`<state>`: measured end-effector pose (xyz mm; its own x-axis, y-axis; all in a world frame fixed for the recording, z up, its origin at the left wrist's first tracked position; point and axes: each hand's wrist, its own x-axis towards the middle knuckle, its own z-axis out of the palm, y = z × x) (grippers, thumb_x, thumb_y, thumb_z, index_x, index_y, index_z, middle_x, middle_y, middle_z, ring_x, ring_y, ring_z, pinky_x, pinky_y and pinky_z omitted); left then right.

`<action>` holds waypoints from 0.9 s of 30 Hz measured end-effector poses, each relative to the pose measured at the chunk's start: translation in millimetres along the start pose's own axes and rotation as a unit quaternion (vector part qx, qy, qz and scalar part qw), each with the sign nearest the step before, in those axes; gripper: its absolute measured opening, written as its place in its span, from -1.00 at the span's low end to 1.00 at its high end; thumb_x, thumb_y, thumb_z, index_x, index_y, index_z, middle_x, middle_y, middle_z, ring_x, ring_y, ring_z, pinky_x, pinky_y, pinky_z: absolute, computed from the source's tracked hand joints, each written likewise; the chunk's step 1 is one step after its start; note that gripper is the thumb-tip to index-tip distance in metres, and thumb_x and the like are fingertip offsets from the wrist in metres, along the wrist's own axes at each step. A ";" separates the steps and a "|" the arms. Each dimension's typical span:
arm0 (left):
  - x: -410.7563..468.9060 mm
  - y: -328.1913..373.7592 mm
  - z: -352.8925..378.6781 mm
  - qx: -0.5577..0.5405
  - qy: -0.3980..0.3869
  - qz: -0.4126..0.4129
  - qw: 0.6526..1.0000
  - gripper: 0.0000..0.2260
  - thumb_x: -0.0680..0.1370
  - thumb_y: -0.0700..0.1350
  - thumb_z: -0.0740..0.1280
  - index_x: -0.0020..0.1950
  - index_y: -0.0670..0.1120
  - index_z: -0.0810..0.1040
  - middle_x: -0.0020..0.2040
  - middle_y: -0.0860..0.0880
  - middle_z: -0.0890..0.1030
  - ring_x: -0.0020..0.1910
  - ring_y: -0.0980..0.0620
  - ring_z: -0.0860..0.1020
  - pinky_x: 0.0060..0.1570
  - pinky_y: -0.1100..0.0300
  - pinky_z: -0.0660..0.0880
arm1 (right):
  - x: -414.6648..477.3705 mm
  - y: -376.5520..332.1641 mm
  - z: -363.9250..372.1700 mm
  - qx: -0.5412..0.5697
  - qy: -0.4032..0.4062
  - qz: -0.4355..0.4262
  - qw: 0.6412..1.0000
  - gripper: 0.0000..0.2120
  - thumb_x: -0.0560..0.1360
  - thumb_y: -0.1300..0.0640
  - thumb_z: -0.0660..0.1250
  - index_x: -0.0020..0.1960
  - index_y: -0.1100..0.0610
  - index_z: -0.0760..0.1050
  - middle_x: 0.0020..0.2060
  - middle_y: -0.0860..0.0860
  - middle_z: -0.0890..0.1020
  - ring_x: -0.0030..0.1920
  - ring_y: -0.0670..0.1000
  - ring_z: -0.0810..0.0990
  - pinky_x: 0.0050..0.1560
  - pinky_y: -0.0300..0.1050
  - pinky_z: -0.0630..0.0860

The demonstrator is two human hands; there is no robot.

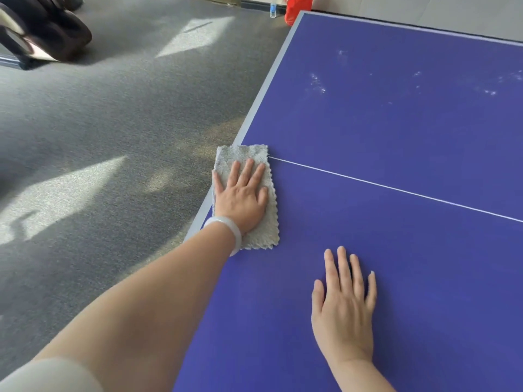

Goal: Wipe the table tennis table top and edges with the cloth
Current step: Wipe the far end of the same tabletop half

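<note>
grey fleecy cloth (245, 154) lies flat on the blue tabletop (396, 137) at its left side, overlapping the grey edge (266, 86), where the white line (396, 189) reaches that edge. left hand (242, 195) presses palm-down on the cloth, fingers (248, 172) straight and slightly apart, not curled round the fabric; a pale bangle (229, 230) sits on the wrist. right hand (343, 304) rests flat on the bare tabletop near the cloth and closer to the person, fingers (343, 267) straight and spread, holding nothing. whitish smudges (317, 83) mark the surface beyond the line, well apart from the cloth. grey carpet (127, 123) with sunlit patches lies left of the table. by the far corner stand a clear bottle (272, 7) and a red item (297, 9), not identifiable. a dark padded chair (42, 32) sits at far left.
</note>
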<state>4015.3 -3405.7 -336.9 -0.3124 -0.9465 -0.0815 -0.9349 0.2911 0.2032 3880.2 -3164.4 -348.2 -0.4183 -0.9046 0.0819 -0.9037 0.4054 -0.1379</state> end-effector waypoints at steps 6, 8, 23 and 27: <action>-69.9 -14.3 -2.4 -0.030 0.000 -0.102 0.994 -0.47 0.63 0.16 -0.16 0.61 0.19 -0.11 0.62 0.15 -0.15 0.59 0.00 -0.22 0.43 -0.40 -0.23 | -1.4 -5.7 -9.5 0.013 -0.008 0.003 1.000 -0.42 0.60 -0.06 -0.04 0.53 0.13 0.33 0.51 0.12 0.36 0.51 0.18 0.32 0.50 0.32 0.17; -117.7 -21.8 -0.8 -0.019 0.010 -0.108 0.994 -0.47 0.63 0.16 -0.16 0.61 0.18 -0.12 0.62 0.14 -0.15 0.59 0.01 -0.22 0.46 -0.36 -0.20 | -2.6 -7.7 -12.0 0.022 -0.017 0.003 1.000 -0.42 0.59 -0.07 -0.04 0.53 0.13 0.33 0.51 0.12 0.37 0.52 0.19 0.31 0.51 0.32 0.15; -304.3 -2.9 -26.0 -0.242 -0.073 -0.123 0.960 -0.46 0.61 -0.03 0.17 0.58 0.22 0.13 0.61 0.20 -0.14 0.57 0.09 -0.29 0.48 -0.11 -0.37 | -45.3 -59.4 -45.9 0.102 -0.057 -0.098 0.988 -0.52 0.62 0.14 0.20 0.50 0.28 0.33 0.52 0.23 0.30 0.54 0.27 0.22 0.51 0.31 0.09; -350.5 -62.2 -40.0 -0.245 0.033 -0.207 0.947 -0.55 0.61 -0.17 0.19 0.50 0.10 0.34 0.60 0.14 0.10 0.59 0.15 -0.07 0.54 0.02 -0.20 | -128.6 -123.8 -27.1 0.099 -0.137 -0.305 0.937 -0.37 0.65 -0.10 -0.02 0.63 0.13 -0.06 0.61 0.06 -0.06 0.62 0.10 -0.12 0.58 0.11 -0.18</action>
<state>4189.7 -3097.7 -282.0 0.0895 -0.9766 -0.1956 -0.7796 -0.1909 0.5965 4043.4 -3094.7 -314.8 0.2335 -0.9712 -0.0477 -0.9209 -0.2051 -0.3315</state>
